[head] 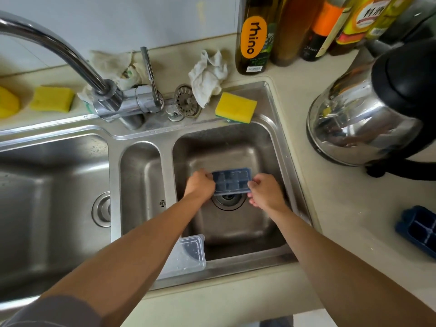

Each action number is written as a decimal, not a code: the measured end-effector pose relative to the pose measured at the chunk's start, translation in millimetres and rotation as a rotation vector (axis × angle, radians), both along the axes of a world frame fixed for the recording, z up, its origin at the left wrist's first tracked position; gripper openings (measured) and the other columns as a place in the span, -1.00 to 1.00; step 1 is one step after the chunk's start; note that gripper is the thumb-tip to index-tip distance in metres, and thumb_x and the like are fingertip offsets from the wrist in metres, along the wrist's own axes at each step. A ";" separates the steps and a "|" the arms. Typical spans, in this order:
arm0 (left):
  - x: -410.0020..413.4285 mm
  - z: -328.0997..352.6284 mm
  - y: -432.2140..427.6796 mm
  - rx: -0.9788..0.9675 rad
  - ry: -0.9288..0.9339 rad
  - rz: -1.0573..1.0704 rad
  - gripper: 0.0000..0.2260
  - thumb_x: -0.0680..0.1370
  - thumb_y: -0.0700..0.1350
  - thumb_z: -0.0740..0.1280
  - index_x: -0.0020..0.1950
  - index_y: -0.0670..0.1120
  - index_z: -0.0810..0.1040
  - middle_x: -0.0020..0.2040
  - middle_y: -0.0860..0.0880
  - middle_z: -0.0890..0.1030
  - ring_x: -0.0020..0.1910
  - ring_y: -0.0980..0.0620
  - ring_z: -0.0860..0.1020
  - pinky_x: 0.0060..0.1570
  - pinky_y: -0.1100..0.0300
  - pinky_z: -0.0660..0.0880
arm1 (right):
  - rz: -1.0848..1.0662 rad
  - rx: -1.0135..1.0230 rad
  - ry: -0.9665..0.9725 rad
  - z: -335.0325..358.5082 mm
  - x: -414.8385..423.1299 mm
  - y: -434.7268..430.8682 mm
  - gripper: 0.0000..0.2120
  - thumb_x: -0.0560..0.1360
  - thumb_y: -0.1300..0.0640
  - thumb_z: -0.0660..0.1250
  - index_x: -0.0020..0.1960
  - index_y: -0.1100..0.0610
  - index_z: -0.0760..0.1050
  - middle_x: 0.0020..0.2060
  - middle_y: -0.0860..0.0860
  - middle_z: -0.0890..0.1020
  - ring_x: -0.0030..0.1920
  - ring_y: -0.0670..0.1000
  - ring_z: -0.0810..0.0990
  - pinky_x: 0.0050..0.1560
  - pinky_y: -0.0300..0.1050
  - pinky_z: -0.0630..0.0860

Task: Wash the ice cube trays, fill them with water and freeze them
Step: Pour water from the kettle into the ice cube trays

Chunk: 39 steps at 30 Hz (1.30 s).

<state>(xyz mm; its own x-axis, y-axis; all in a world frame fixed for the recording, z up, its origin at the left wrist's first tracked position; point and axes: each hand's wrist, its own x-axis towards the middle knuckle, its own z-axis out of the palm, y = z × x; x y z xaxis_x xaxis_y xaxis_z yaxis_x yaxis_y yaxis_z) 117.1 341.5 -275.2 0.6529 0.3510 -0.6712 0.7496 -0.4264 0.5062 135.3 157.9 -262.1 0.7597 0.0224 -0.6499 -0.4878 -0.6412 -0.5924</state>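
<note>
Both hands pinch one blue ice cube tray (pixel 231 181) by its short ends: the left hand (pixel 200 185) closes on the left edge, the right hand (pixel 265 192) on the right, holding it low in the right sink basin (pixel 271 147), over the drain (pixel 227 200). Wet plastic held only at the ends could twist or slip and drop onto the drain. A clear lid (pixel 188 254) rests on the sink's front rim, half under the left forearm, and could be knocked in. The faucet (pixel 59 50) points away from this basin, so rinsing needs a swing. A second tray (pixel 418 230) waits on the counter (pixel 342 208), near the edge of view.
</note>
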 end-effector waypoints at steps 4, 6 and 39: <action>-0.5 41.4 -8.2 -0.076 -0.091 0.134 -0.68 0.67 0.17 0.18 0.08 -0.06 0.52 -0.06 -0.09 0.60 -0.19 -0.08 0.67 -0.32 0.06 0.68 | 0.062 0.014 -0.129 45.1 -4.6 -7.7 -0.85 0.67 0.16 0.28 -0.07 0.14 0.54 -0.20 0.12 0.67 -0.23 0.02 0.69 -0.14 -0.03 0.69; -0.6 65.1 -15.1 -0.127 -0.115 0.198 -0.58 0.63 0.27 0.17 0.13 -0.07 0.51 -0.03 -0.09 0.58 -0.18 -0.07 0.67 -0.44 0.13 0.63 | 0.067 0.049 -0.143 69.0 -8.2 -9.8 -0.81 0.67 0.17 0.27 -0.12 0.11 0.52 -0.26 0.08 0.67 -0.32 -0.03 0.67 -0.25 -0.12 0.65; -24.2 276.4 -69.2 -0.238 -0.206 0.114 -0.58 0.62 0.18 0.24 0.06 -0.20 0.55 -0.27 -0.20 0.66 -0.55 -0.08 0.60 -0.62 0.25 0.44 | -0.047 0.101 -0.278 263.9 -14.7 -41.7 -0.49 0.53 -0.27 0.31 -0.21 0.20 0.57 -0.49 0.07 0.60 -0.64 -0.03 0.52 -0.61 -0.25 0.39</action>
<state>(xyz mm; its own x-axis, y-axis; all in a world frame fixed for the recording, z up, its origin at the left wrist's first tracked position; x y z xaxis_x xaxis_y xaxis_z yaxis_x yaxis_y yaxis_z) 92.8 272.4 1.3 0.7488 0.2787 -0.6013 0.6574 -0.1971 0.7273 120.6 116.2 1.9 0.9098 0.0373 -0.4133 -0.3259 -0.5525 -0.7672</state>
